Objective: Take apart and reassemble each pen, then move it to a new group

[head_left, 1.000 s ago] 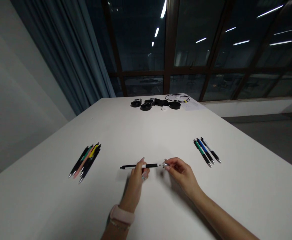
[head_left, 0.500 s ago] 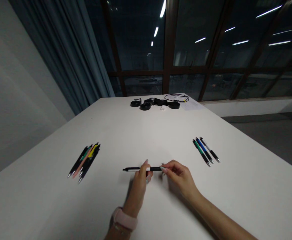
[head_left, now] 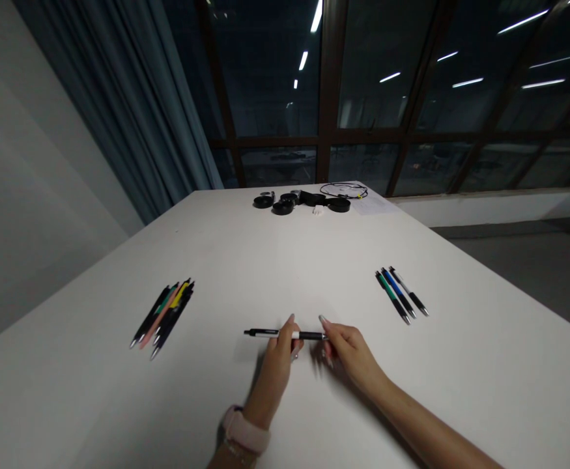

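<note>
Near the table's front, a white-and-black pen (head_left: 262, 333) lies level across my hands, its clicker end to the left and its dark grip to the right. My left hand (head_left: 279, 352) is closed round the pen's middle, just left of the grip. At the tip end, my right hand (head_left: 346, 345) has its thumb and fingers around the point, which they partly hide. A pink band (head_left: 246, 431) circles my left wrist.
To the left lies a bundle of several pens (head_left: 165, 316), black, green, pink and yellow. Three pens (head_left: 399, 293) rest side by side at the right. Black round parts (head_left: 283, 207) and a cable (head_left: 344, 189) sit at the white table's (head_left: 245, 254) far end.
The pen and my left hand have shifted slightly right and nearer to me. My right hand's fingers have moved from the grip toward the tip, with one digit now raised higher.
</note>
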The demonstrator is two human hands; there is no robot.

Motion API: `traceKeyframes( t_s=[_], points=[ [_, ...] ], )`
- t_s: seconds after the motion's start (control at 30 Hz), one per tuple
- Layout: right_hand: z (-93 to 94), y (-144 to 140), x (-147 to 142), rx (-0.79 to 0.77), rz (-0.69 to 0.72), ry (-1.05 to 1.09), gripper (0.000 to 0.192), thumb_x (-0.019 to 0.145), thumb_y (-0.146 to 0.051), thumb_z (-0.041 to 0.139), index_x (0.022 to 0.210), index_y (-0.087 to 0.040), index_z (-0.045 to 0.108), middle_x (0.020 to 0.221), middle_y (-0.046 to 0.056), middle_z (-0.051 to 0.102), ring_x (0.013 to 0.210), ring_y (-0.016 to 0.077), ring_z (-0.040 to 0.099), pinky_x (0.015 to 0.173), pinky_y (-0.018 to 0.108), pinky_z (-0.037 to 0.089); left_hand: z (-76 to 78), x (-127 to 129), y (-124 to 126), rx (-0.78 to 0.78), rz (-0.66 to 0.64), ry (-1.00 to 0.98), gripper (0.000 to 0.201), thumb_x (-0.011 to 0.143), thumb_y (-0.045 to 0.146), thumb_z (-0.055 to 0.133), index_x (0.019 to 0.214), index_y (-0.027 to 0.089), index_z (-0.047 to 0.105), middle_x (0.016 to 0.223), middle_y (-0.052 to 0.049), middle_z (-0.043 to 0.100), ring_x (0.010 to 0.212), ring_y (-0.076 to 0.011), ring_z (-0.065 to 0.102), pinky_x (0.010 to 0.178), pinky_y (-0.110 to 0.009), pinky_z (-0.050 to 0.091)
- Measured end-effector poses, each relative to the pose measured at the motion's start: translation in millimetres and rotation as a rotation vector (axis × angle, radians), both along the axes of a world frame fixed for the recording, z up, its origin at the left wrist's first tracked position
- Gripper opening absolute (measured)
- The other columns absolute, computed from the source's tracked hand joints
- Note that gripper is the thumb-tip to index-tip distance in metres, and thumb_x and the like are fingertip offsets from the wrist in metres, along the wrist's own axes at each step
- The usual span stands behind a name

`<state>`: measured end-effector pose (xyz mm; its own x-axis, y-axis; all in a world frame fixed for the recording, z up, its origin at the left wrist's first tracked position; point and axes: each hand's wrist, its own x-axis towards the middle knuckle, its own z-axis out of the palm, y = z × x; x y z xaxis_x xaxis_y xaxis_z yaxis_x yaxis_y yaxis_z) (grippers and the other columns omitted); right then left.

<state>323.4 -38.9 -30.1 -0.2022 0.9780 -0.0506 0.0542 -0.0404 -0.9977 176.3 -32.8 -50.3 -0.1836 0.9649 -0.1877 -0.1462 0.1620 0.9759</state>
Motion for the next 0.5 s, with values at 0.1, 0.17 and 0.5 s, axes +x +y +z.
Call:
traceKeyframes(
  t_s=[0.1,0.17,0.5],
  points=[
    [3.8,-1.6,0.5,0.011,0.039,0.023,0.068,0.082,-0.080,0.042,0.048,-0.021,0.051,0.046,-0.001,0.049,0.048,0.0126,0.047,0.056,0.027,0.039,5.3,2.0,0.0,0.040,-0.057,-0.007,0.055,0.073,0.068,0.057,0.043,0.025,0.039,0.041,0.003,0.034,0.043,-0.0122,0.033,0.048,-0.027,0.031],
    [5.0,-2.1,1.4,0.025,0.069,0.038,0.064,0.080,-0.078,0.048,0.052,-0.021,0.052,0.050,-0.001,0.052,0.051,0.0130,0.048,0.055,0.027,0.039,7.5,2.7,0.7,0.060,-0.071,-0.001,0.060,0.072,0.072,0.054,0.040,0.025,0.036,0.039,0.003,0.033,0.042,-0.0116,0.031,0.048,-0.027,0.031],
    [-0.7,-0.6,4.6,0.150,-0.032,-0.043,0.048,0.085,-0.066,0.056,0.069,-0.021,0.051,0.061,-0.004,0.048,0.056,0.0122,0.044,0.054,0.025,0.035,9.0,3.5,-1.6,0.050,-0.089,0.053,0.061,0.076,0.072,0.050,0.039,0.025,0.037,0.040,0.003,0.031,0.042,-0.0115,0.031,0.048,-0.027,0.029]
  ],
)
